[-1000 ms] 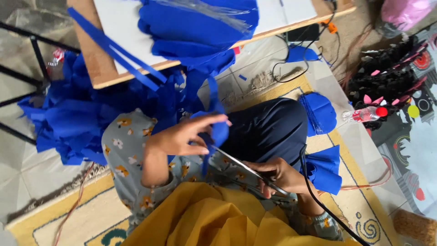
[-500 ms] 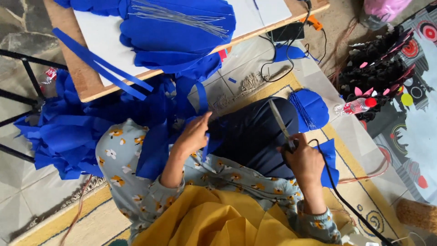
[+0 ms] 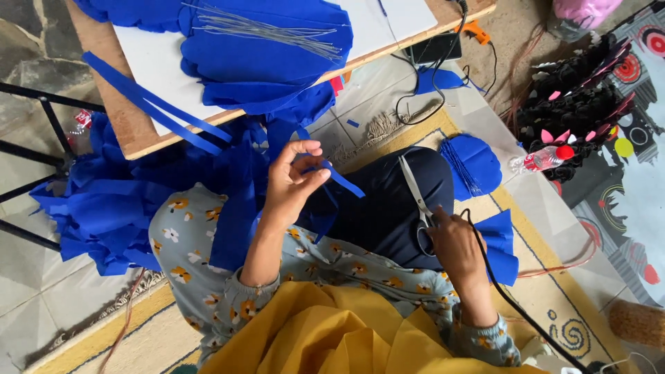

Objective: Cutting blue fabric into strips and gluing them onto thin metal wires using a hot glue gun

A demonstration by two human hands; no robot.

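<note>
- Head view, hands: the left hand is raised over the lap, its fingers pinched closed on a narrow blue paper strip that runs down to the right and ends free. The right hand is closed around the handles of the metal scissors with dark handles. The blades point far, away from the body, over the dark blue cloth on the lap; I cannot tell if they are a little apart or together.
- Head view, risk at the hands: the strip is thin and held at one end only, so it could tear or slip from the pinch if it is pulled. The scissors and the strip are near each other but apart; a hasty cut could go crooked, or the tips could catch the lap cloth below.
- Head view, near right: a black cable passes just beside the right wrist. In my judgement it could catch the arm, or be nicked by the blades.
- Head view, far side: the bundle of thin silver wires lies on blue scalloped paper sheets at the edge of the wooden board table, and long blue bands hang over that edge. A knock could send them down onto the heap of blue paper on the floor at the left.
</note>
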